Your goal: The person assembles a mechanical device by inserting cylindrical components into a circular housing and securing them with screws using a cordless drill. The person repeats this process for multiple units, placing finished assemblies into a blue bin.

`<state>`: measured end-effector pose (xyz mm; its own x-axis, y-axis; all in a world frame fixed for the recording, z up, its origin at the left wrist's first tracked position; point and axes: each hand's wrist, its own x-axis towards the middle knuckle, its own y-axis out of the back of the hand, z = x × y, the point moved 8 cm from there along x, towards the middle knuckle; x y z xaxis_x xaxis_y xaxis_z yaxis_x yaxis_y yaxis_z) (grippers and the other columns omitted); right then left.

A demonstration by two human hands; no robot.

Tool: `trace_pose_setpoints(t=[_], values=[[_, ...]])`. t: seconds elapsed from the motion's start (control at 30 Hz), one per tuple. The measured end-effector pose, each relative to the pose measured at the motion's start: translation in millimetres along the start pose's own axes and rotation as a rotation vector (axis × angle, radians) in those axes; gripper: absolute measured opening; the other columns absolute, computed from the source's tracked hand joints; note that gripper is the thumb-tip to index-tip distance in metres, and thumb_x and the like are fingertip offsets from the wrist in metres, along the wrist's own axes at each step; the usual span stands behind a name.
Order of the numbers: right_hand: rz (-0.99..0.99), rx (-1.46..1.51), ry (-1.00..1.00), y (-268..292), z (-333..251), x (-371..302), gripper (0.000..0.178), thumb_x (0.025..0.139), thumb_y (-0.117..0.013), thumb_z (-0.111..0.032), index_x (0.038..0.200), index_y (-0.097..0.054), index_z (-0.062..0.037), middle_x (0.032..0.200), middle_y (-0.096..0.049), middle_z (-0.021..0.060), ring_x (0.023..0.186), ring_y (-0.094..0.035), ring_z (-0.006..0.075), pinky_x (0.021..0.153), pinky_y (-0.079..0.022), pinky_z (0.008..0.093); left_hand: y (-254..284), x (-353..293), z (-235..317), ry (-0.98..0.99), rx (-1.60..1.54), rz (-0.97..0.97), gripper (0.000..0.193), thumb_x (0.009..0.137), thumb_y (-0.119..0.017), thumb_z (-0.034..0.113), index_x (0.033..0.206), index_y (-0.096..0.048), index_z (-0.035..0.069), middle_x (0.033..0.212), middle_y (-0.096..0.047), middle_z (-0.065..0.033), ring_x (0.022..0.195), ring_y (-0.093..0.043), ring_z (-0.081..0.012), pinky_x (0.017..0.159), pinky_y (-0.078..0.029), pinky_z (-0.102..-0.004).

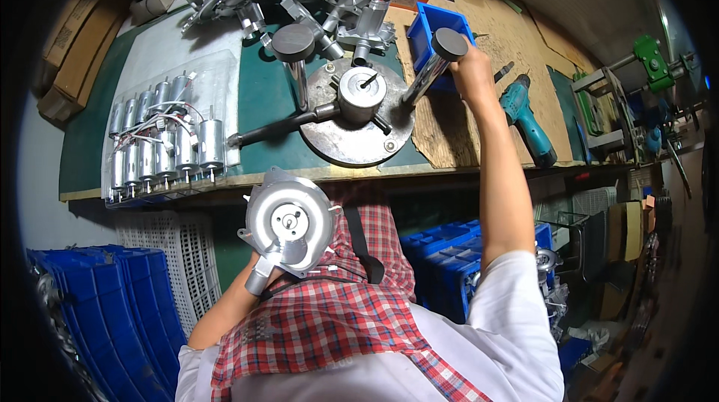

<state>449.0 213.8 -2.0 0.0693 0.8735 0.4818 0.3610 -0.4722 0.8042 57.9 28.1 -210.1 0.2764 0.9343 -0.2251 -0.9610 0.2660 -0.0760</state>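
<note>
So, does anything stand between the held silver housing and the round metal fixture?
Only the bench's front edge runs between the silver housing and the round metal fixture; relative height is unclear. The black lever sticks out left of the direct line.

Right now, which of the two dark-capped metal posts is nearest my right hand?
The right-hand post: your right hand shows beside its cap, while the left-hand post stands farther off, beyond the central metal cylinder.
</note>
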Motion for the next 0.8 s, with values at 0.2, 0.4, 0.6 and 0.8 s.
trace_pose_setpoints(t=[0.2, 0.4, 0.6, 0.8], values=[[-0.059, -0.188, 0.021, -12, -8, -95, 0.018, 0.094, -0.063, -0.024, 0.093, -0.056, -0.0073, 0.087, -0.061, 0.0189, 0.078, -0.061, 0.0419, 0.066, -0.049, 0.0525, -1, 5, 3, -0.02, 0.012, -0.014, 0.039, 0.088, -0.071, 0.014, 0.122, -0.056, 0.006, 0.115, -0.064, -0.008, 0.101, -0.063, -0.0167, 0.087, -0.053, -0.031], [0.046, -0.105, 0.045, 1, -12, -111, 0.013, 0.086, -0.073, -0.024, 0.097, -0.074, -0.0174, 0.11, -0.061, 0.0088, 0.108, -0.056, 0.029, 0.094, -0.039, 0.0436, -7, 1, 5, -0.036, 0.018, -0.017, 0.039, 0.087, -0.072, 0.014, 0.121, -0.057, 0.006, 0.114, -0.064, -0.0083, 0.1, -0.063, -0.017, 0.087, -0.053, -0.0313], [0.018, 0.271, -0.036, 17, 16, -110, 0.02, 0.088, -0.072, -0.006, 0.106, -0.077, -0.0103, 0.117, -0.07, 0.0061, 0.107, -0.065, 0.0175, 0.089, -0.051, 0.0306, -24, 6, 17, -0.115, 0.022, -0.03, 0.039, 0.086, -0.073, 0.015, 0.121, -0.057, 0.006, 0.113, -0.064, -0.0085, 0.099, -0.063, -0.0174, 0.086, -0.053, -0.0315], [-0.026, 0.729, -0.112, 69, -123, -132, 0.023, 0.088, -0.067, 0.004, 0.11, -0.072, -0.0005, 0.093, -0.073, 0.0073, 0.086, -0.067, 0.0093, 0.079, -0.054, 0.0241, -48, 15, 31, -0.272, 0.042, -0.008, 0.04, 0.085, -0.074, 0.015, 0.12, -0.057, 0.006, 0.112, -0.064, -0.0087, 0.099, -0.063, -0.0177, 0.086, -0.053, -0.0317]])
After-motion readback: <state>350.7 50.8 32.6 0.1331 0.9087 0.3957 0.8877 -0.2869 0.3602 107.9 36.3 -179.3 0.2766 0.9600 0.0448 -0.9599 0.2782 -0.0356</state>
